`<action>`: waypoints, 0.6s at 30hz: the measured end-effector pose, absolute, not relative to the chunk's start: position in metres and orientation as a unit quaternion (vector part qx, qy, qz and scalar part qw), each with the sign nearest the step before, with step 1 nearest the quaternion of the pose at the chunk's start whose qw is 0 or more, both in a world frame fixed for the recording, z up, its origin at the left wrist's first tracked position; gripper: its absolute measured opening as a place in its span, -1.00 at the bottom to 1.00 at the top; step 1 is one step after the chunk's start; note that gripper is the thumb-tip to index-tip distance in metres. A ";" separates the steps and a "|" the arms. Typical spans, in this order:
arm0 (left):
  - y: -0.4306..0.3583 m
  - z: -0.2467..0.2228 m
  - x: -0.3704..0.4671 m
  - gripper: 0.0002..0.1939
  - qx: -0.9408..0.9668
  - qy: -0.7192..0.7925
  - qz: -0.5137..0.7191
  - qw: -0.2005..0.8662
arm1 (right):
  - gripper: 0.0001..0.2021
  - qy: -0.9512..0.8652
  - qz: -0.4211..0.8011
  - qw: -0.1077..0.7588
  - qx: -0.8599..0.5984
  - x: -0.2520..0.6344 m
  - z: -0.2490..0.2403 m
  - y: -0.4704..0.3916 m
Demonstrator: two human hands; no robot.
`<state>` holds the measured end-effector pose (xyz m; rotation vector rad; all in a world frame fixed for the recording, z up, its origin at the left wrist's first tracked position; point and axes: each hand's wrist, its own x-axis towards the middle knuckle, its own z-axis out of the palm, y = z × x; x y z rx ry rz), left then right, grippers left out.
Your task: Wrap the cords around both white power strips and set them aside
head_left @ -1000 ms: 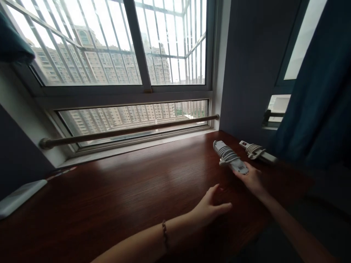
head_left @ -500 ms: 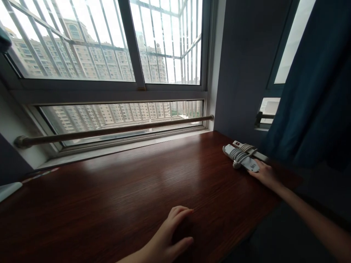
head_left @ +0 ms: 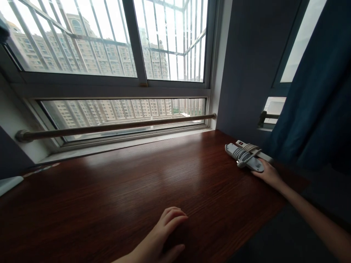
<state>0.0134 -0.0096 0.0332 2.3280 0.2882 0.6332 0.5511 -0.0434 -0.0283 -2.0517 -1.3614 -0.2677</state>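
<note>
At the right end of the brown wooden table (head_left: 123, 182), my right hand (head_left: 268, 174) is closed around the near end of a white power strip (head_left: 256, 165). Its grey cord is wound around its middle, and the plug hangs at the side facing me. A second white power strip (head_left: 262, 153), also wrapped in its cord, lies right behind the first. My left hand (head_left: 164, 233) is over the table near the front, fingers slightly bent, thumb apart, holding nothing. Whether its fingertips touch the wood, I cannot tell.
A barred window (head_left: 172, 44) and a metal rail (head_left: 123, 127) run along the table's back. A blue curtain (head_left: 309, 109) hangs at the right, beyond the power strips. The corner of a white object (head_left: 11, 184) shows at the left edge.
My left hand has shifted slightly to the left over the table. My right hand keeps its hold on the near power strip; the whole view has turned slightly.
</note>
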 end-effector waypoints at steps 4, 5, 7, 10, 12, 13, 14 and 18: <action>-0.012 0.031 0.004 -0.36 0.916 0.125 0.232 0.301 | -0.12 -0.508 -0.130 0.310 -0.794 0.543 -0.027 -0.046; -0.013 0.031 0.002 -0.33 0.923 0.124 0.225 0.287 | -0.11 -0.502 -0.155 0.293 -0.799 0.534 -0.023 -0.048; -0.015 0.032 -0.001 -0.26 0.931 0.124 0.212 0.270 | -0.13 -0.500 -0.230 0.247 -0.798 0.504 -0.010 -0.052; -0.022 0.034 -0.004 -0.17 0.933 0.142 0.206 0.260 | -0.33 -0.612 -0.289 0.256 -0.690 0.427 0.019 -0.055; -0.026 0.035 -0.005 -0.19 0.936 0.162 0.207 0.235 | -0.65 -0.715 -0.235 0.298 -0.588 0.362 0.036 -0.054; -0.027 0.036 -0.005 -0.23 0.940 0.165 0.210 0.212 | -0.80 -0.771 -0.195 0.311 -0.520 0.329 0.042 -0.052; -0.029 0.037 -0.005 -0.28 0.943 0.168 0.221 0.184 | -0.75 -0.815 -0.158 0.324 -0.453 0.297 0.046 -0.049; -0.031 0.046 -0.005 -0.36 0.944 0.092 0.311 0.055 | -0.61 -0.918 -0.163 0.292 -0.214 0.196 0.034 -0.034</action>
